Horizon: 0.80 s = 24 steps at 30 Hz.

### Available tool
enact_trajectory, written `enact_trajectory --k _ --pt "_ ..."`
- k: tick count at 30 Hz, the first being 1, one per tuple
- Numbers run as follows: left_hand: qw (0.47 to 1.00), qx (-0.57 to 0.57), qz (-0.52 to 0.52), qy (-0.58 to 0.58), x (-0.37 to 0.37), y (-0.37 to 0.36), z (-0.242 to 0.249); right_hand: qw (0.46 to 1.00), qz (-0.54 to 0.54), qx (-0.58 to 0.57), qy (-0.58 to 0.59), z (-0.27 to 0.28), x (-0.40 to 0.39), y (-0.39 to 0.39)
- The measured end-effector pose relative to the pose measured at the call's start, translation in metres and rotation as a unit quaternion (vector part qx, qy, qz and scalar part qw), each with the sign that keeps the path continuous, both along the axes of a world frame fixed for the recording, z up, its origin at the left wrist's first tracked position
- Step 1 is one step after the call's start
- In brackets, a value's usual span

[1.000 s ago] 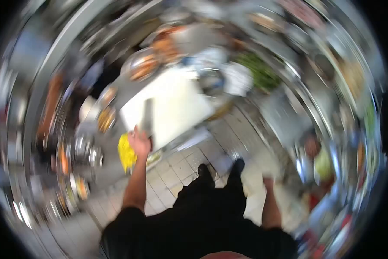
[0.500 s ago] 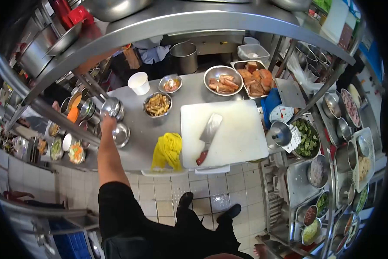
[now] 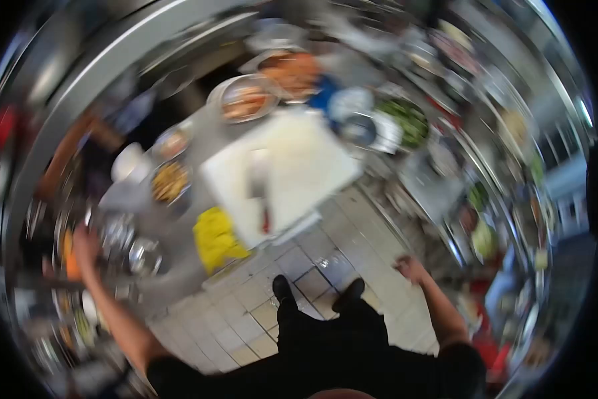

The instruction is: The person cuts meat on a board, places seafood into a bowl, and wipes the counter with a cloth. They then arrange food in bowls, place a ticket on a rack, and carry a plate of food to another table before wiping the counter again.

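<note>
My left hand [image 3: 85,245] reaches out at the left, smeared by motion. It is beside two shiny metal bowls, one nearer [image 3: 118,229] and one lower [image 3: 145,257], and close to an orange object [image 3: 70,256]. What its fingers do is not clear. My right hand [image 3: 412,269] hangs over the floor at the right, loosely bent with fingers apart and nothing visible in it. A cleaver [image 3: 259,174] with a red handle lies on the white cutting board [image 3: 305,159]. The yellow cloth [image 3: 216,239] is left of the board.
Bowls of brown strips [image 3: 170,182] and meat pieces [image 3: 248,101] stand on the metal counter [image 3: 179,229], with a white tub [image 3: 131,165] nearby. A tray of orange-brown meat [image 3: 290,72] is at the back. Leafy greens [image 3: 404,123] and shelving are at the right.
The view has swung, and everything is tilted and blurred. My left hand has left the metal bowl and moved further left. My right hand has come into view.
</note>
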<state>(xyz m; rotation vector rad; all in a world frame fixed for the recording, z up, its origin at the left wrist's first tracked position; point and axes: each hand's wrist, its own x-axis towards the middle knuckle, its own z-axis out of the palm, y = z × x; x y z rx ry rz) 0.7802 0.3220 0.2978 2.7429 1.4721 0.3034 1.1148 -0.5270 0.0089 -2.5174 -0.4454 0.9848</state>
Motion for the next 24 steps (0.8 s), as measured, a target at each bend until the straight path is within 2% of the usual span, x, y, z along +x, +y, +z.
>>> enact_trajectory --k 1,2,3,4,5,6,7,8,9,10,11,12,13,14,15,16,17,18,19,21,24 --pt "0.998 0.050 -0.035 0.017 0.028 -0.058 0.018 0.997 -0.045 0.062 -0.009 0.014 -0.002 0.013" --pt "0.996 0.033 -0.082 0.009 0.066 -0.137 0.042 0.964 -0.167 0.131 0.162 0.067 -0.005 0.047" --pt "0.995 0.020 -0.088 0.038 0.112 -0.227 0.062 0.923 -0.168 0.247 0.243 0.083 -0.005 0.059" --pt "0.980 -0.029 -0.197 0.021 0.132 -0.263 0.041 0.875 -0.172 0.326 0.314 0.085 -0.006 0.070" --pt "0.949 -0.080 -0.300 -0.052 0.153 -0.302 -0.001 0.811 -0.171 0.404 0.388 0.108 -0.004 0.078" --pt "0.916 -0.140 -0.376 -0.028 0.188 -0.373 -0.014 0.765 -0.151 0.454 0.431 0.105 -0.005 0.082" --pt "0.879 -0.304 -0.366 -0.008 0.217 -0.435 -0.045 0.736 -0.199 0.470 0.444 0.110 -0.006 0.087" --pt "0.826 -0.282 -0.488 0.025 0.238 -0.478 -0.104 0.706 -0.241 0.485 0.456 0.113 -0.003 0.083" --pt "0.777 -0.247 -0.576 0.069 0.262 -0.535 -0.143 0.779 -0.291 0.401 0.384 0.106 0.006 0.062" --pt "0.762 -0.220 -0.580 0.189 0.279 -0.593 -0.160 0.836 -0.339 0.306 0.304 0.099 0.015 0.035" --pt "0.679 -0.298 -0.641 0.201 0.295 -0.624 -0.191 0.874 -0.384 0.204 0.218 0.092 0.021 0.008" --pt "0.601 -0.369 -0.696 0.137 0.320 -0.655 -0.192 0.832 -0.442 0.277 0.188 0.004 0.014 -0.032" --pt "0.562 -0.527 -0.585 0.253 0.359 -0.683 -0.180 0.794 -0.467 0.322 0.218 -0.065 0.005 -0.076" --pt "0.536 -0.501 -0.629 0.256 0.404 -0.698 -0.214 0.707 -0.561 0.373 0.216 -0.003 0.019 -0.105" --pt "0.530 -0.485 -0.659 0.224 0.461 -0.707 -0.269 0.675 -0.584 0.402 0.203 -0.028 0.021 -0.133" --pt "0.553 -0.407 -0.713 0.143 0.522 -0.736 -0.292 0.646 -0.605 0.426 0.187 -0.051 0.025 -0.157" --pt "0.601 -0.391 -0.688 0.110 0.580 -0.783 -0.277 0.626 -0.615 0.444 0.178 -0.061 0.035 -0.167" --pt "0.597 -0.364 -0.715 0.017 0.635 -0.821 -0.297 0.612 -0.620 0.462 0.167 -0.064 0.050 -0.181" --pt "0.581 -0.178 -0.792 -0.058 0.703 -0.850 -0.336 0.602 -0.621 0.479 0.152 -0.066 0.064 -0.193" --pt "0.638 -0.058 -0.768 -0.007 0.801 -0.902 -0.362 0.567 -0.655 0.490 0.092 -0.060 0.093 -0.191" --pt "0.707 0.002 -0.690 0.155 0.873 -0.931 -0.391 0.547 -0.695 0.467 0.026 -0.090 0.141 -0.185"
